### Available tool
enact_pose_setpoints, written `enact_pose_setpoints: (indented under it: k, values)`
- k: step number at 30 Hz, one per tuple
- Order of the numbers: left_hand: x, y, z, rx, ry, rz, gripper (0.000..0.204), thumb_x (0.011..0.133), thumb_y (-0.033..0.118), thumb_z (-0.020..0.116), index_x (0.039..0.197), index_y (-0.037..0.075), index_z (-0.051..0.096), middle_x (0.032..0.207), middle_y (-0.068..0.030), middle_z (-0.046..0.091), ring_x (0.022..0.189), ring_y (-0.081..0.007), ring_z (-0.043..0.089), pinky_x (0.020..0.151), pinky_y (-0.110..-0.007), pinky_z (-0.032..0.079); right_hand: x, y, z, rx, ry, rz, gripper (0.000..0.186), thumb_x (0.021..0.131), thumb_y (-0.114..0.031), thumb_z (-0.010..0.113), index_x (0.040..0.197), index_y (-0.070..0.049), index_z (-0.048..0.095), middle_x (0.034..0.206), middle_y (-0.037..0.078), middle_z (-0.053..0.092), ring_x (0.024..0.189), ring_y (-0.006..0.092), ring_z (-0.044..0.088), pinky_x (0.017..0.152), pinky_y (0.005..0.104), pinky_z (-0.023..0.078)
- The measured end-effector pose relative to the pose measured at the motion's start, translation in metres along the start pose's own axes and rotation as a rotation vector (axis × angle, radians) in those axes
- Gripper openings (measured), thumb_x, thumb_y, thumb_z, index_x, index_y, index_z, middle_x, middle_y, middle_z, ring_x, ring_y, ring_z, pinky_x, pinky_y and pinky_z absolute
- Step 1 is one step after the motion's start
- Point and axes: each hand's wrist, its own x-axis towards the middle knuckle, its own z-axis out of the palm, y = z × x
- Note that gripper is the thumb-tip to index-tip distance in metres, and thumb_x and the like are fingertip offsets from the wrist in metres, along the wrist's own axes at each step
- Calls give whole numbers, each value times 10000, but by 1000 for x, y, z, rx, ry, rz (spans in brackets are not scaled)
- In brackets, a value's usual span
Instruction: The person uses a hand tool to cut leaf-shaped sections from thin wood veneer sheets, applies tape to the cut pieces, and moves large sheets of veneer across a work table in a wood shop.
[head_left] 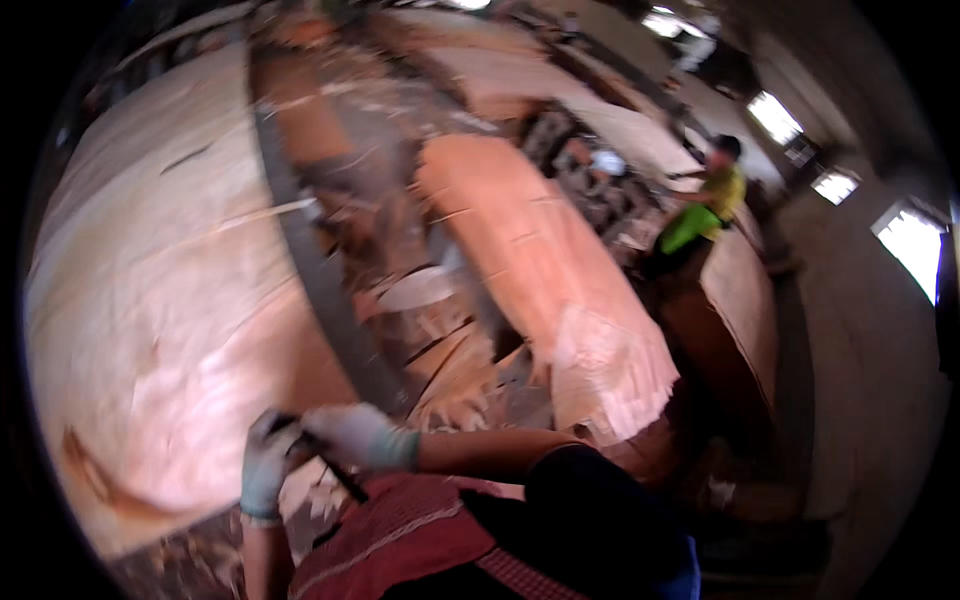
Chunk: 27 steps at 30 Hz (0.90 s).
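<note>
My left hand [264, 468] and my right hand [362, 437], both in whitish gloves with pale green cuffs, are close together in front of my body at the lower left. The fingers of both are closed around a small dark thing, blurred by motion. From it a thin dark strip [344, 482] sticks out down and to the right; its kind I cannot make out. Just beyond my hands lies a large pale wood veneer sheet [170, 300], with a brown-edged hole or knot near its near left corner.
A dark grey rail [300, 235] runs along the sheet's right edge. Torn veneer scraps [450, 375] litter the ground beside it. An orange veneer stack [540, 250] stands in the middle. Farther right, a person in yellow and green [705, 215] works at another veneer stack [740, 300].
</note>
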Motion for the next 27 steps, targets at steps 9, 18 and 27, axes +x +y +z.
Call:
enact_pose_setpoints:
  k: [9, 18, 27]
  values:
    - [20, -17, 11, 273, 26, 46, 133, 839, 86, 589, 857, -43, 617, 738, -42, 599, 640, -103, 519, 596, -248, 422, 11, 5, -9, -329, -270, -1, 186, 852, -199, 589, 951, -57, 656, 817, 140, 706, 756, 320, 704, 639, 424, 537]
    - [27, -20, 30, 343, 8, 36, 132, 838, 96, 599, 859, -34, 615, 738, -42, 608, 645, -99, 527, 604, -243, 432, -4, 23, -17, -277, -170, -1, 216, 901, -264, 559, 1012, -86, 607, 893, 128, 663, 816, 317, 682, 651, 422, 534]
    - [40, -33, 49, 368, 57, 81, 156, 829, 102, 589, 864, -45, 626, 764, -69, 619, 668, -136, 565, 622, -273, 464, -13, 47, -35, -165, -119, -80, 186, 909, -229, 528, 996, -91, 617, 912, 140, 678, 855, 331, 685, 687, 451, 542]
